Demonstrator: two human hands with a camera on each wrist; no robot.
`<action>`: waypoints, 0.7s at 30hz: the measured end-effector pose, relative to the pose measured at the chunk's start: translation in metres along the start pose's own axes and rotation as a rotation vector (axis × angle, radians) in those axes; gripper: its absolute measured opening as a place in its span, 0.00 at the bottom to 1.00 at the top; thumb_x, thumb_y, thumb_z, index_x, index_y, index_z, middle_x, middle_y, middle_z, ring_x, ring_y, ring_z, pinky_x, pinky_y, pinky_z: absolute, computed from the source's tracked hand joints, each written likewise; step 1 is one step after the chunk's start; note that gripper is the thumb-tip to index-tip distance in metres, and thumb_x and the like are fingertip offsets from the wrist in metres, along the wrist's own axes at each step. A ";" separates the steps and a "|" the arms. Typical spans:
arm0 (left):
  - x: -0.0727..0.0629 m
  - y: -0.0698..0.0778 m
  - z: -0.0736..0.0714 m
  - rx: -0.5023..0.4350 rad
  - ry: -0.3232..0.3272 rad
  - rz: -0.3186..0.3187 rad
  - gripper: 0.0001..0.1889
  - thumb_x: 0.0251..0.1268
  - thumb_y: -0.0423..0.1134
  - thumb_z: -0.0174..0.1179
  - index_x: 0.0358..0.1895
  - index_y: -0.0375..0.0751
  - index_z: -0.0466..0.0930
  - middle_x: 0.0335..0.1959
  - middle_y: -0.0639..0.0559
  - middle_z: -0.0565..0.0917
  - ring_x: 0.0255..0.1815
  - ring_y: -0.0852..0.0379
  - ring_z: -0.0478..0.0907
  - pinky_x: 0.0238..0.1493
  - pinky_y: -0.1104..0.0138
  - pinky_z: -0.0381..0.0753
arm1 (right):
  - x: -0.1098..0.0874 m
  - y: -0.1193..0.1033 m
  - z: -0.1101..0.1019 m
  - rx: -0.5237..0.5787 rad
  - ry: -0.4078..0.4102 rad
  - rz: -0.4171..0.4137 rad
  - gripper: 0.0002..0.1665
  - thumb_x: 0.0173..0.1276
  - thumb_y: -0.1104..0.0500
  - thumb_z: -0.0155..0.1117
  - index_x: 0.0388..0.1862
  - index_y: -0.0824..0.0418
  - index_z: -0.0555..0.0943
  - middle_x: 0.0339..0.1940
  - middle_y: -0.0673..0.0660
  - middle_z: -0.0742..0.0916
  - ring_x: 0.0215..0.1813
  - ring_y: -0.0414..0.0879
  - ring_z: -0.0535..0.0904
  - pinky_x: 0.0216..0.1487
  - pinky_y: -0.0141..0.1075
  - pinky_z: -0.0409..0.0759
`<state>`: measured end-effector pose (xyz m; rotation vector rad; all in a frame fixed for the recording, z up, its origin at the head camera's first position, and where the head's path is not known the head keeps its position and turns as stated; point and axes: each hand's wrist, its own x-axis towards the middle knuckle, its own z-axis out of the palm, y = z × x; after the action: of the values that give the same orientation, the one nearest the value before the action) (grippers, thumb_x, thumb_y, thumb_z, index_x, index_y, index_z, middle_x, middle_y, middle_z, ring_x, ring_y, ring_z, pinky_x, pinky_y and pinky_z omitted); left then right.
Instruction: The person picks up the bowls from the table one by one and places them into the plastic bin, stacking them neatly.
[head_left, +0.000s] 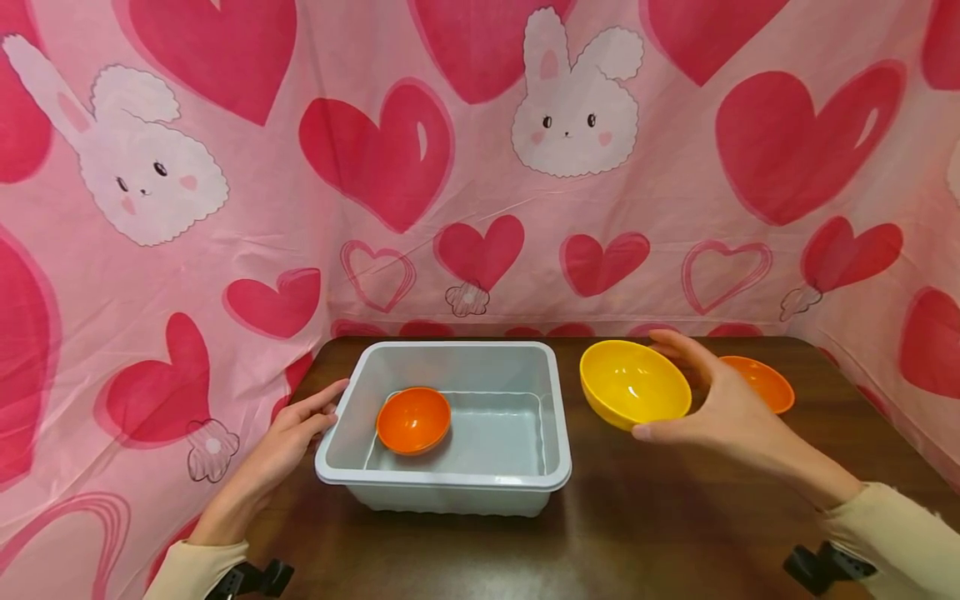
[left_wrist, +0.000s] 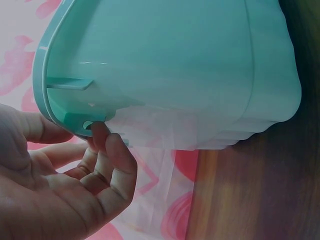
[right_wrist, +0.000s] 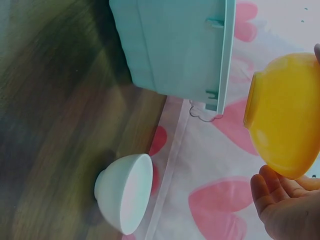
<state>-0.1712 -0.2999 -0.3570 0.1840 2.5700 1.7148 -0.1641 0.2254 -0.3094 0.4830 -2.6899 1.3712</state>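
A light grey plastic tub [head_left: 483,480] stands on the table with an orange bowl [head_left: 414,421] inside, toward its left. At the tub's left rim, my left hand [head_left: 288,437] grips the lip; the left wrist view shows its fingers [left_wrist: 120,160] curled under the edge. To the right of the tub, my right hand [head_left: 723,417] holds a yellow bowl [head_left: 633,383] by its rim, thumb on the near side and fingers on the far side. The bowl is raised off the table, tilted, its inside toward the head camera and nothing in it.
Behind my right hand, a second orange bowl [head_left: 761,383] is partly hidden. A white bowl [right_wrist: 122,195] sits upright on the brown wooden table [head_left: 675,533] in the right wrist view. Pink heart-and-rabbit cloth [head_left: 480,192] hangs around the table's back and sides.
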 end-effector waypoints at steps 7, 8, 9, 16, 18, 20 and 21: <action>0.001 0.000 0.000 0.000 -0.001 0.006 0.29 0.80 0.29 0.49 0.80 0.29 0.61 0.46 0.40 0.74 0.42 0.53 0.76 0.42 0.67 0.82 | 0.008 -0.010 0.005 0.004 -0.029 -0.007 0.62 0.51 0.48 0.87 0.83 0.42 0.64 0.70 0.52 0.78 0.65 0.50 0.73 0.59 0.30 0.75; 0.000 0.000 0.000 0.000 -0.002 0.007 0.29 0.80 0.29 0.49 0.80 0.29 0.61 0.46 0.40 0.74 0.42 0.53 0.76 0.42 0.67 0.82 | 0.009 -0.011 0.005 0.009 -0.033 -0.007 0.62 0.51 0.48 0.87 0.83 0.42 0.64 0.70 0.52 0.78 0.66 0.50 0.73 0.59 0.30 0.75; 0.000 0.000 0.000 0.001 -0.003 0.007 0.29 0.80 0.29 0.49 0.80 0.29 0.61 0.46 0.39 0.74 0.42 0.53 0.76 0.42 0.67 0.81 | 0.010 -0.012 0.006 0.010 -0.037 -0.005 0.62 0.51 0.47 0.87 0.83 0.43 0.63 0.71 0.52 0.77 0.66 0.51 0.73 0.59 0.29 0.75; -0.001 0.001 0.000 -0.001 -0.002 -0.001 0.29 0.79 0.29 0.49 0.80 0.29 0.61 0.47 0.39 0.75 0.43 0.52 0.76 0.43 0.67 0.82 | 0.016 -0.018 0.012 0.044 -0.071 0.017 0.66 0.50 0.46 0.87 0.85 0.47 0.61 0.73 0.54 0.75 0.67 0.55 0.72 0.57 0.29 0.78; -0.001 0.000 0.000 -0.004 -0.001 0.001 0.29 0.80 0.29 0.49 0.80 0.29 0.61 0.47 0.39 0.75 0.43 0.52 0.76 0.43 0.67 0.82 | 0.019 -0.019 0.013 0.054 -0.078 0.015 0.66 0.49 0.46 0.87 0.84 0.48 0.61 0.72 0.55 0.75 0.67 0.55 0.72 0.57 0.31 0.79; -0.001 0.000 0.000 -0.006 -0.001 0.001 0.29 0.80 0.29 0.49 0.80 0.29 0.60 0.47 0.39 0.74 0.43 0.52 0.76 0.43 0.66 0.82 | 0.021 -0.020 0.015 0.054 -0.083 0.010 0.66 0.49 0.46 0.87 0.85 0.48 0.61 0.72 0.55 0.75 0.66 0.55 0.72 0.59 0.36 0.79; -0.001 0.000 0.000 -0.010 -0.002 -0.002 0.29 0.80 0.29 0.49 0.81 0.30 0.60 0.46 0.39 0.74 0.42 0.52 0.76 0.43 0.66 0.82 | 0.022 -0.021 0.015 0.050 -0.085 0.007 0.66 0.49 0.46 0.87 0.85 0.47 0.61 0.72 0.54 0.75 0.66 0.54 0.72 0.60 0.39 0.79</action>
<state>-0.1706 -0.3000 -0.3571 0.1832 2.5587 1.7255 -0.1774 0.1962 -0.2975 0.5486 -2.7324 1.4547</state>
